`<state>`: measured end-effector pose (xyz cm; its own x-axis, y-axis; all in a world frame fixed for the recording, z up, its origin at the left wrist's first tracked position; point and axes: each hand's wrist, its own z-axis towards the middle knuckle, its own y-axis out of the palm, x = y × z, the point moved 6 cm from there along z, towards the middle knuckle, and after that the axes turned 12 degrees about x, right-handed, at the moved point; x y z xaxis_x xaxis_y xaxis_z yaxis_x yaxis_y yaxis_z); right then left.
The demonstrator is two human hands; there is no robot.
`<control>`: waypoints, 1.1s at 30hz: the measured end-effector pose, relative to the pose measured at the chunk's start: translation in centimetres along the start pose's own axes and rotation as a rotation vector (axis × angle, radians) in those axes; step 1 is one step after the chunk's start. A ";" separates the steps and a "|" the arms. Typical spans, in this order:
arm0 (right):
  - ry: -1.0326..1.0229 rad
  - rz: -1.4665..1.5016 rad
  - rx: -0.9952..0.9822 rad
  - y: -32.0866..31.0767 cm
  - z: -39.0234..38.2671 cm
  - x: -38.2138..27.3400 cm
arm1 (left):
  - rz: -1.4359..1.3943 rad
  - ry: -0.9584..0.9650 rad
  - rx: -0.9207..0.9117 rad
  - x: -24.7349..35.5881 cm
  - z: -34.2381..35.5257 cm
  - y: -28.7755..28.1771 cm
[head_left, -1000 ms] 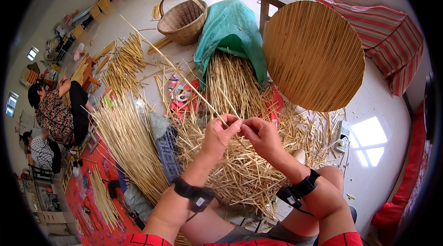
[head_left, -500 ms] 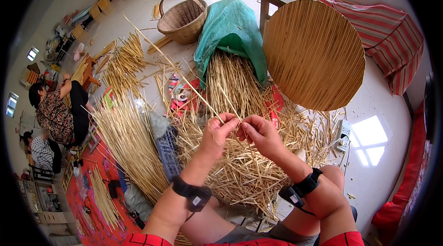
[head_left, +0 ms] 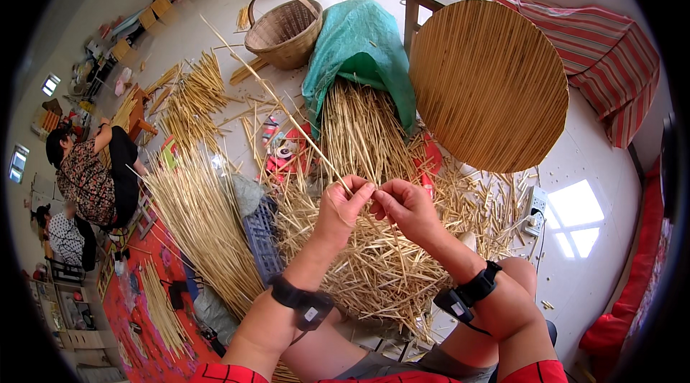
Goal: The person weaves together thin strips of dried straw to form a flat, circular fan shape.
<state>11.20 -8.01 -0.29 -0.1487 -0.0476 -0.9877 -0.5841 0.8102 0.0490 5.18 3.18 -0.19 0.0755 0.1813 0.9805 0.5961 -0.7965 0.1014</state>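
Just below the frame's centre, I pinch a long pale straw point(head_left: 316, 146) in my left hand point(head_left: 341, 208), its length slanting upper left, while my right hand point(head_left: 407, 206) bunches its fingertips alongside, whether gripping anything I cannot tell.

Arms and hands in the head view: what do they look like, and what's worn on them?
The left hand and right hand are gloveless. Each forearm has a black strap with a boxy black device; a dark cable leaves the right one. Red sleeves with black lines show at the lower edge.
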 end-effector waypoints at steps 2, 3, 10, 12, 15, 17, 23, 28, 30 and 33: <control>-0.005 0.012 -0.022 0.1 0.0 0.1 | -0.036 -0.006 0.027 0.0 0.0 0.0; -0.018 0.011 -0.037 0.2 -0.1 0.1 | -0.060 -0.006 0.054 0.0 0.0 0.0; 0.015 0.034 0.013 -0.2 0.2 0.1 | 0.089 0.012 0.104 -1.0 0.7 -1.4; 0.023 0.047 0.022 -0.9 0.5 -0.3 | 0.310 -0.030 0.034 -2.3 0.9 -1.9; -0.022 0.144 0.106 -2.3 1.2 -0.3 | 0.447 -0.127 -0.092 -4.1 0.7 -1.8; -0.037 0.199 0.218 -3.3 1.5 -0.4 | 0.442 -0.170 -0.170 -4.3 0.3 -1.3; 0.012 0.181 0.240 -3.7 1.5 -0.2 | 0.452 -0.151 -0.380 -2.0 -1.1 1.4; 0.073 0.071 0.117 -2.2 0.9 0.4 | 0.305 -0.154 -0.533 -3.9 -2.0 2.4; 0.189 0.059 -0.013 -1.5 0.4 0.1 | 0.285 -0.169 -0.556 -3.8 -2.3 2.5; 0.146 0.114 -0.008 -1.5 0.4 0.2 | 0.262 -0.129 -0.505 -2.0 -2.5 3.1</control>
<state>12.36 -9.01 -0.66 -0.3281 -0.0408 -0.9437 -0.5631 0.8106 0.1608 4.84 -1.11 -1.38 0.2843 -0.0153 0.9586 0.0913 -0.9949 -0.0430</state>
